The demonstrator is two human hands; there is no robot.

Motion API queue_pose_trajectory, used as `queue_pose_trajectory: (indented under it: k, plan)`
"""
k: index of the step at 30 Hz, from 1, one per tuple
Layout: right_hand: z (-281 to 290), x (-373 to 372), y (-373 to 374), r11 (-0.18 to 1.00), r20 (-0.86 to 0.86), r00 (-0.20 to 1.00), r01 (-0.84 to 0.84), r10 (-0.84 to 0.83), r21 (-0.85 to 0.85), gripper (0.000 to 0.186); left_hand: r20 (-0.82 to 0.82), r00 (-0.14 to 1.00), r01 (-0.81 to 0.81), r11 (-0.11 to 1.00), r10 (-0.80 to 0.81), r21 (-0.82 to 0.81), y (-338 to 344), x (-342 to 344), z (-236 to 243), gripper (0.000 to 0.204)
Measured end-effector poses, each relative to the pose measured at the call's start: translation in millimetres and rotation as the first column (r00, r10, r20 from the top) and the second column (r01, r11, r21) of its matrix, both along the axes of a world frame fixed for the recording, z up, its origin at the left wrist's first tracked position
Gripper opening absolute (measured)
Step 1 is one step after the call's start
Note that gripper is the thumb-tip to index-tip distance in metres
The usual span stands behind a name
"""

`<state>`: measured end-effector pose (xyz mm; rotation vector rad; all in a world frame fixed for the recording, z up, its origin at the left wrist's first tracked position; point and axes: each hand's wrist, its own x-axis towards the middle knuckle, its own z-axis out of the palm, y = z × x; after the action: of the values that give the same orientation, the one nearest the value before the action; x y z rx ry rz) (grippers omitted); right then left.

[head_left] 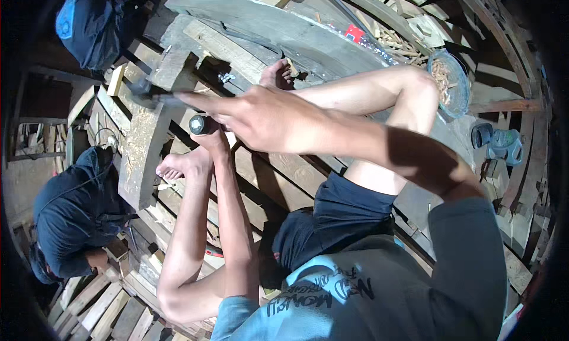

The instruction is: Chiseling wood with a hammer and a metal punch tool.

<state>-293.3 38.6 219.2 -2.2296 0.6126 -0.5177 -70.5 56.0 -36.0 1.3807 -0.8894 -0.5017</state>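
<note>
My right hand point(256, 117) grips the handle of a hammer point(145, 95), whose dark head is smeared by motion over the timber. Below it, my left hand point(214, 142) is wrapped round an upright chisel point(200, 124). Only the chisel's round dark butt with a pale centre shows; its blade is hidden. The hammer head is left of the butt and apart from it. A thick timber beam point(141, 157), strewn with pale chips, lies just left of my hands. My bare left foot point(181, 165) rests against its side.
A person in dark clothes point(80, 204) bends at the left; another dark-clothed shape point(98, 29) is at the upper left. A long curved plank point(267, 26) runs across the top. A tub point(465, 98) holds wood chips, near a blue-green jug point(505, 146). Gapped boards form the floor.
</note>
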Motion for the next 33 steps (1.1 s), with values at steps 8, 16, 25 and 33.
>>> queue_pose_trajectory:
  k: [8,16,25,33]
  plan:
    - [-4,-42,4,0.947,0.061,0.982,0.153,-0.177,0.281,0.052,-0.492,0.869,-0.119,0.985,0.042,-0.126,10,-31,61,0.033]
    - [-70,-87,48,0.701,-0.064,0.900,0.378,-0.430,0.604,0.054,-0.469,0.833,0.216,0.953,-0.294,-0.214,31,35,59,0.028]
    - [-95,-115,68,0.586,-0.175,0.881,0.430,-0.440,0.687,0.054,-0.490,0.872,-0.108,0.982,0.018,-0.156,17,-37,70,0.033]
    - [-110,-118,76,0.604,-0.185,0.883,0.435,-0.431,0.668,0.055,-0.466,0.884,-0.120,0.981,0.036,-0.151,16,-33,64,0.029]
